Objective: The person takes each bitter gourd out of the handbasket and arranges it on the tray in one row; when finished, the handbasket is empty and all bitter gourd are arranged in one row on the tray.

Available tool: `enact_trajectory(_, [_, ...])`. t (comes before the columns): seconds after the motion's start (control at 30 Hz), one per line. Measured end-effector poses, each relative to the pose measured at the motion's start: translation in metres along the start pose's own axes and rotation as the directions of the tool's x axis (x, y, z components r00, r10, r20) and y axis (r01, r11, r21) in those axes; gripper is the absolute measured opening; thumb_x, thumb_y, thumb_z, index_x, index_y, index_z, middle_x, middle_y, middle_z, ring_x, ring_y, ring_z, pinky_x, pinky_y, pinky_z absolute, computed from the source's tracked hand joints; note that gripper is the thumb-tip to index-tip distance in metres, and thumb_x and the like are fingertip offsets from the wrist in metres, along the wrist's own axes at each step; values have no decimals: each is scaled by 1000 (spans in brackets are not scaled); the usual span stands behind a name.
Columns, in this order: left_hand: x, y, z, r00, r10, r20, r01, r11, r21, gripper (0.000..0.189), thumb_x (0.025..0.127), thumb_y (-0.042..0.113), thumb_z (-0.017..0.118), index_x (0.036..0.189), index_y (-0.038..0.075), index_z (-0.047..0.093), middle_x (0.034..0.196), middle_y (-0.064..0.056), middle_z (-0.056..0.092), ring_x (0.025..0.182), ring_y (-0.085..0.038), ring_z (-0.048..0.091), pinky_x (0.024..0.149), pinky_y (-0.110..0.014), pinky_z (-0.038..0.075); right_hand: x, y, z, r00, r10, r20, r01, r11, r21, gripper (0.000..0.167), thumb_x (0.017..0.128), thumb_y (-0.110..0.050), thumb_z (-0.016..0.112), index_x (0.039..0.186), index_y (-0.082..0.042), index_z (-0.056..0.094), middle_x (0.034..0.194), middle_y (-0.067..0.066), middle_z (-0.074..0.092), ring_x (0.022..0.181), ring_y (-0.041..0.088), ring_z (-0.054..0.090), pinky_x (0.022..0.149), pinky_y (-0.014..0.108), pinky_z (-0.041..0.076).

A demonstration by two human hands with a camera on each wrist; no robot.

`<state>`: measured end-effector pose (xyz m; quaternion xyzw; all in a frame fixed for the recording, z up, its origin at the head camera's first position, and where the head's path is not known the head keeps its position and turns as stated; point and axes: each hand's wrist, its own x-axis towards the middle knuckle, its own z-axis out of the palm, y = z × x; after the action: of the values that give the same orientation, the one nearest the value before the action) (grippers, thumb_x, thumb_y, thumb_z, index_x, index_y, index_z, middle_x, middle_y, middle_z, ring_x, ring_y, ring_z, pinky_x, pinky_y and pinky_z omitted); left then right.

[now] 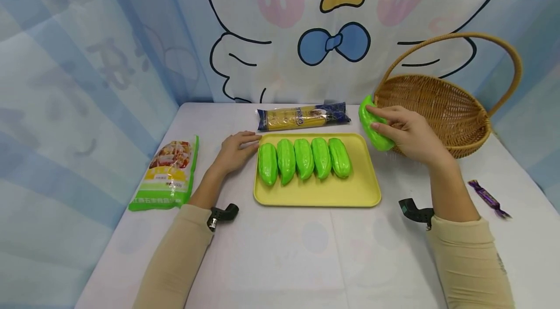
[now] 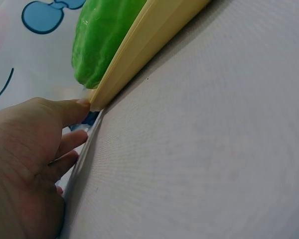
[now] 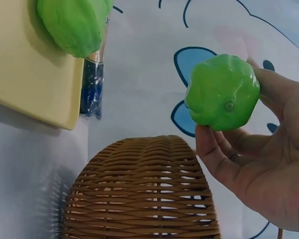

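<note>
My right hand [image 1: 409, 131] grips a green bitter melon [image 1: 373, 124], thumb on one side and fingers on the other. The bitter melon is held up at the basket's left rim; in the right wrist view its blunt end [image 3: 224, 94] faces the camera. More bitter melons [image 1: 304, 159] lie side by side on a yellow tray [image 1: 363, 192]. My left hand [image 1: 236, 151] rests at the tray's far left corner, fingers extended. In the left wrist view, the thumb of this hand [image 2: 35, 144] touches the tray's end [image 2: 134, 55].
A wicker basket [image 1: 430, 100] with a tall arched handle stands at the back right. Behind the tray lies a packet of pasta [image 1: 302, 117]. A green-and-white food bag [image 1: 166, 173] is on the left, and a purple wrapped candy bar [image 1: 489, 198] on the right.
</note>
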<state>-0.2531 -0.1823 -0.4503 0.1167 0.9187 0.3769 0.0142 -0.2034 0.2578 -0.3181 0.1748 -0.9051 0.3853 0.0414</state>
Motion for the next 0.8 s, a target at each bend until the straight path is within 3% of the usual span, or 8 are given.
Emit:
enact_trajectory(0.1, [0,-1,0,1000,1,1,-1,1000,4,40,107,31,61,143,16,65,155,-11,54,153,-34,38,132,-57,12,-1,-4,3,999,27,39,-26,999,-39,44,105,-30,64,148,-28,60,132,10,63,97,19,50,68,22,46])
enact_trajectory(0.4, [1,-2,0,1000,-4,-4,4,1000,2,39,106,33,61,142,17,66,155,-10,55,153,-33,39,132,-56,12,0,-6,14,987,54,152,-35,991,-129,47,101,-32,71,147,-27,61,99,10,60,91,23,53,66,30,47])
enact_trajectory(0.6, [0,0,-1,1000,2,-2,-2,1000,6,39,107,31,61,142,16,66,155,-11,55,152,-34,40,132,-57,12,1,-5,24,972,88,217,-45,980,-195,49,101,-36,70,147,-23,61,114,14,71,87,23,58,62,32,49])
enact_trajectory(0.8, [-1,2,-2,1000,2,4,-2,1000,0,39,107,30,61,142,15,66,155,-12,54,152,-35,39,132,-57,12,2,-4,33,960,131,248,-59,959,-278,49,102,-35,69,148,-21,60,129,18,70,85,24,59,63,33,49])
